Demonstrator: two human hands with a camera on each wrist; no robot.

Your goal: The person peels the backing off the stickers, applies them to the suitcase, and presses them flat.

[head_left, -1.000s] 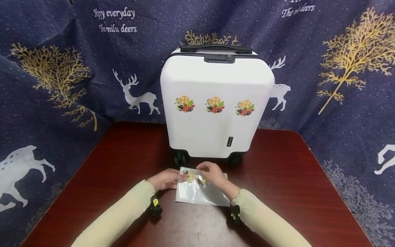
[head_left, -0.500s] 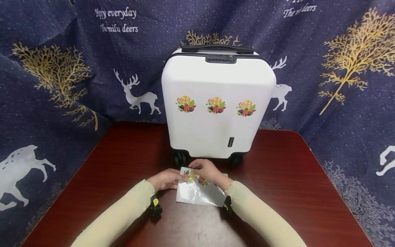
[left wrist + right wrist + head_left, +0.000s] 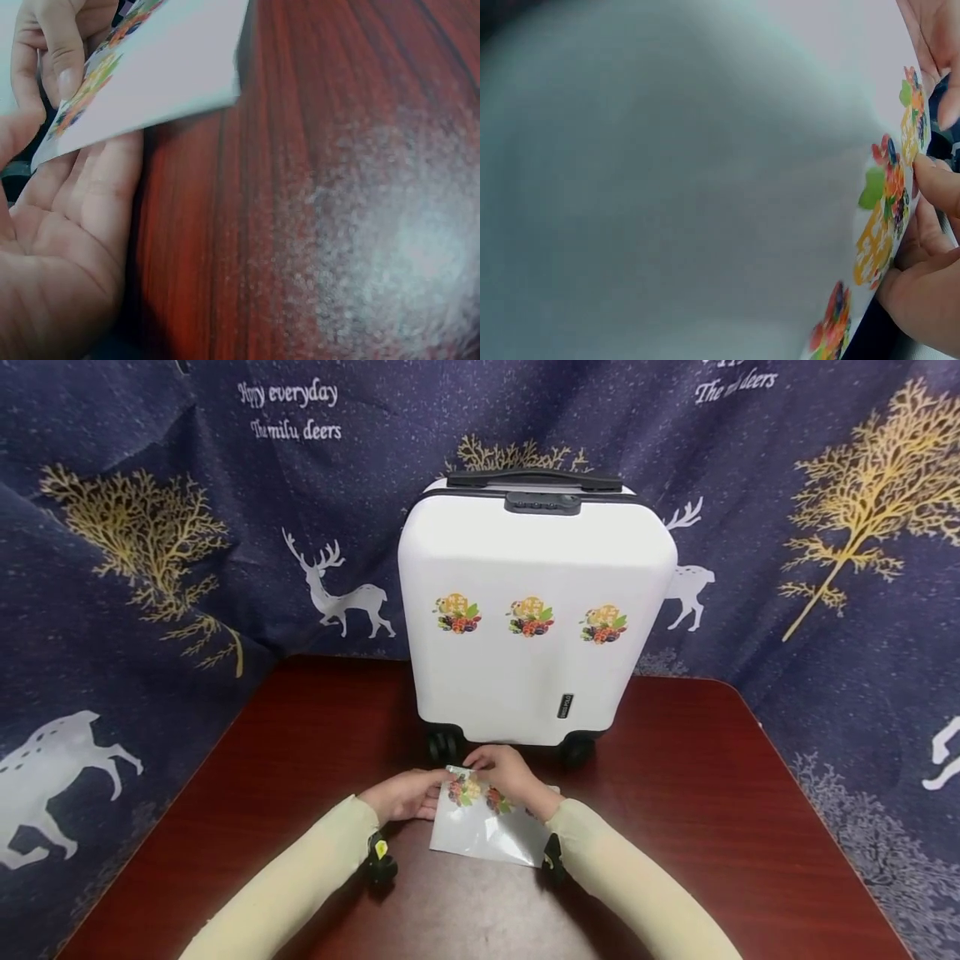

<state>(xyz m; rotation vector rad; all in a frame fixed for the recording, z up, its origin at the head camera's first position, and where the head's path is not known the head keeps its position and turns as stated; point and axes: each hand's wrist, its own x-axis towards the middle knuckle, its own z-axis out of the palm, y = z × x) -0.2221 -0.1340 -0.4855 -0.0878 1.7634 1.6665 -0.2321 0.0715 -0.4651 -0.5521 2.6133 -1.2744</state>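
A glossy white sticker sheet (image 3: 480,831) with a row of fruit-patterned stickers (image 3: 497,800) along its far edge is raised and tilted off the table. My right hand (image 3: 510,774) pinches that edge, thumb on the printed face and fingers behind, near the stickers (image 3: 883,217) in the right wrist view. My left hand (image 3: 405,795) is at the sheet's left corner. In the left wrist view its extended fingers (image 3: 94,176) lie under the sheet, and its thumb stands beside the corner, seemingly off the sheet.
A white suitcase (image 3: 517,677) with a black handle stands upright behind the hands. Three fruit stickers (image 3: 531,617) sit in a row on its front. The dark red table (image 3: 675,802) reaches back to a blue deer-print cloth (image 3: 322,510).
My right hand has moved left along the sheet's far edge. The sheet has turned slightly and its left side has lifted, while my left thumb has shifted toward the corner.
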